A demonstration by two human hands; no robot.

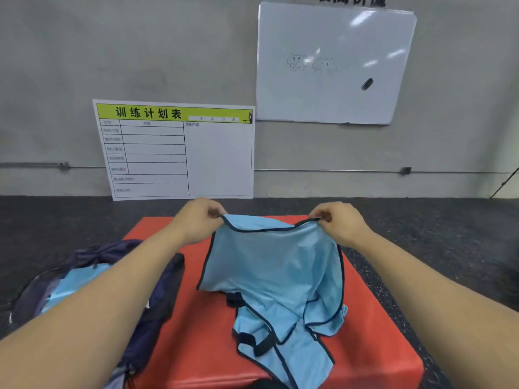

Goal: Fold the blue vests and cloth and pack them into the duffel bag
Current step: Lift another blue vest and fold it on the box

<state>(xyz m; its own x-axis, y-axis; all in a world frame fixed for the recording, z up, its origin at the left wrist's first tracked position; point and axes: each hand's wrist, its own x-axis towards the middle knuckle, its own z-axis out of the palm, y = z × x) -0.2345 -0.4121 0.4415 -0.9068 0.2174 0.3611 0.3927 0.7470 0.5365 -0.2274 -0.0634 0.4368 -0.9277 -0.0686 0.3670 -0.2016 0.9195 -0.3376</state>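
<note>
Gym: training-plan board (174, 150), rubber floor (449, 234)

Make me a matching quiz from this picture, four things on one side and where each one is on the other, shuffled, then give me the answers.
Things:
1. blue vest
2. duffel bag
3. whiteboard
4. training schedule chart

Places:
A. hung high on the wall
B. beside the red mat, open
C. leaning against the wall
D. held up by left hand and right hand

Pairs: 1-D, 2-B, 3-A, 4-C

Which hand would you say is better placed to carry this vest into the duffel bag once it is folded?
Probably the left hand. The duffel bag lies open on that side, beside the red mat. The right hand pinches the vest at its far corner.
</note>
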